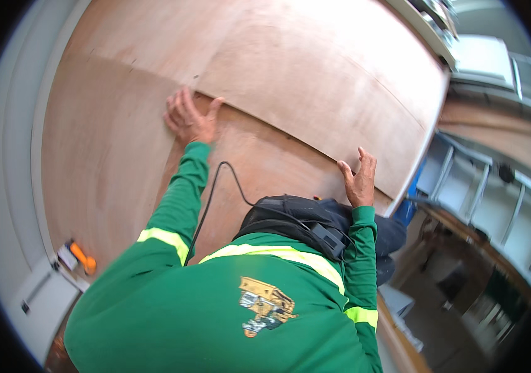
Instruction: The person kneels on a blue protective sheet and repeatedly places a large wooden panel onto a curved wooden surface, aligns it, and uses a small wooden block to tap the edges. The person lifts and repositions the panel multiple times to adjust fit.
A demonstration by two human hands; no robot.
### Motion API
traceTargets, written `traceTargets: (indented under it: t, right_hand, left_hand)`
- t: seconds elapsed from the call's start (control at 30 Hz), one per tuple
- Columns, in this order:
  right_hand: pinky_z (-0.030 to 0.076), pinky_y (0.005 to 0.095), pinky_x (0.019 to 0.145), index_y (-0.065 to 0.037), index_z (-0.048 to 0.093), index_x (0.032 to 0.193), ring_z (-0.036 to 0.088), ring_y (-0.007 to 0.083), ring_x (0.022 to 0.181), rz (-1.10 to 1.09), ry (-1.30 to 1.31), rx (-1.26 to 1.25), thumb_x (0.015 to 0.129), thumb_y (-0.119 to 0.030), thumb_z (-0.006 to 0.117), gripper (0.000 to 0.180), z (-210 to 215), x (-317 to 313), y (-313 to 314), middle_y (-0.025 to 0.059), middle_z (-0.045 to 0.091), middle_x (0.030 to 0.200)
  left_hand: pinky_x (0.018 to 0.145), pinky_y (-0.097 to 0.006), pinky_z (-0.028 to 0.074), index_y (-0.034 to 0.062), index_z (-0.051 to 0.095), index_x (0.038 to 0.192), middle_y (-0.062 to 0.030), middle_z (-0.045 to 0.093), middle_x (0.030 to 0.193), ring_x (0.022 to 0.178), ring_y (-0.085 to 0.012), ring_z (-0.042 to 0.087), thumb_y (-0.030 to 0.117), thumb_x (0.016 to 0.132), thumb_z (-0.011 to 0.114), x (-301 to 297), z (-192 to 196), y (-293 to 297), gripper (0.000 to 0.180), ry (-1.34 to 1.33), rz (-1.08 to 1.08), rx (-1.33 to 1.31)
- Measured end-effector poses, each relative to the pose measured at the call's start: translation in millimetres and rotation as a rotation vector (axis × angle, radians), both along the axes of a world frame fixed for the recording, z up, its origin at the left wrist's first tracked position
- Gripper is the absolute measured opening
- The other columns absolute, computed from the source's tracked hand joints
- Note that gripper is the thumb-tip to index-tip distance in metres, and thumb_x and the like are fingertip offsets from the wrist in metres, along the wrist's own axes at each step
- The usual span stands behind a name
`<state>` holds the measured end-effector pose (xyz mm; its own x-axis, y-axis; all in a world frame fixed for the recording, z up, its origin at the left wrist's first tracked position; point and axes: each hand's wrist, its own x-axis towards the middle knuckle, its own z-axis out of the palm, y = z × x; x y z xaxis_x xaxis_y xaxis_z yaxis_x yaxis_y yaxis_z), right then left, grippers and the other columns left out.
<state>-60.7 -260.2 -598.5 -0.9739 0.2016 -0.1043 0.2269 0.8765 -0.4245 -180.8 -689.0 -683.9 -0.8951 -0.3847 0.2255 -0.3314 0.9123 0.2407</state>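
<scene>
A large upper plywood sheet (315, 81) lies over a lower plywood sheet (110, 155), and its near edge runs diagonally between my hands. My left hand (187, 118) rests flat at that edge, fingers spread, thumb pointing right. Farther right, my right hand (358, 180) sits with its fingers apart, fingertips against the same edge. Neither hand holds anything. Both arms are in green sleeves with yellow reflective bands.
A black cable (215, 186) runs from my chest, where a black pouch (302, 217) hangs. An orange tool (82, 258) lies on a white surface at lower left. A metal ladder (464, 180) and shelving stand at the right, with floor below.
</scene>
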Motion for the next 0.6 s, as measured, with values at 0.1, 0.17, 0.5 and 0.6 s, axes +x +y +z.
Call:
traceTargets:
  t: [0.1,0.17,0.5,0.6]
  right_hand:
    - [0.043,0.0472,0.115,0.003,0.053,0.147,0.053,0.0409,0.133,-0.128,0.166,0.010,0.096,-0.029,0.081,0.066,51,22,19,0.0236,0.056,0.139]
    - [0.042,0.0468,0.115,0.002,0.055,0.146,0.053,0.0399,0.133,-0.272,0.248,0.117,0.097,-0.026,0.080,0.062,78,66,45,0.0226,0.056,0.139]
    - [0.052,0.0451,0.106,0.007,0.054,0.147,0.064,0.0354,0.123,-1.377,0.325,0.285,0.109,-0.033,0.067,0.057,41,429,127,0.0279,0.056,0.139]
    - [0.051,0.0449,0.108,0.012,0.057,0.142,0.066,0.0381,0.121,-1.605,0.281,0.332,0.108,-0.047,0.064,0.069,4,541,93,0.0297,0.065,0.137]
  left_hand:
    - [0.130,-0.062,0.014,0.0157,0.038,0.165,-0.0133,0.041,0.167,0.162,-0.0346,0.023,0.085,0.089,0.060,4,-10,-10,0.104,0.030,0.017,-0.017]
    - [0.130,-0.061,0.014,0.0186,0.039,0.165,-0.0139,0.039,0.168,0.162,-0.0349,0.023,0.084,0.091,0.058,1,-16,-10,0.101,-0.025,-0.007,-0.056]
    - [0.115,-0.053,0.037,0.0125,0.066,0.136,-0.0066,0.062,0.138,0.133,-0.0334,0.050,0.063,0.087,0.078,-40,-6,-60,0.071,0.051,-0.343,0.141]
    - [0.107,-0.048,0.043,0.0091,0.069,0.122,-0.0079,0.066,0.124,0.121,-0.0345,0.055,0.055,0.080,0.088,-50,-2,-74,0.064,0.093,-0.506,0.181]
